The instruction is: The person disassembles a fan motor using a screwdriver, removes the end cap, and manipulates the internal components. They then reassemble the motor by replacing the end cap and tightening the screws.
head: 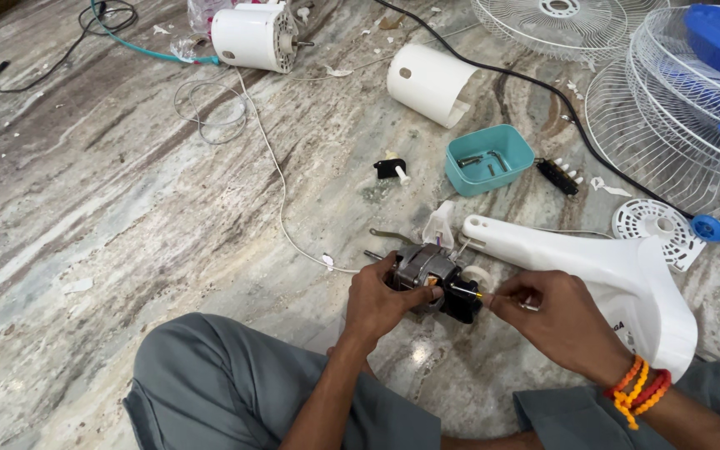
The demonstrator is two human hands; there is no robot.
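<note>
I count one fan motor [427, 271], held just above the marble floor [127, 208] at the middle of my view. My left hand [381, 300] has its grip clamped around the motor's metal body. My right hand [552, 321] has its fingers pinched together on a thin screwdriver [470, 292], whose tip meets the motor's black end. The motor's long axis runs roughly from 9 to 3 o'clock, its shaft stub pointing toward 9 o'clock; the screwdriver lies along nearly the same line.

Around it I count one white fan stand [593, 267] at 3 o'clock, touching or just behind my right hand, and one teal tray [489, 158] with small parts at 1 o'clock. Two white motor covers lie at 12 o'clock: a closed one [252, 37] and an open shell [431, 83]. Wire grilles [677, 108] crowd the 2 o'clock corner. A white cord [272, 167] trails toward 11 o'clock. My grey knee [210, 383] sits at 7 o'clock.
</note>
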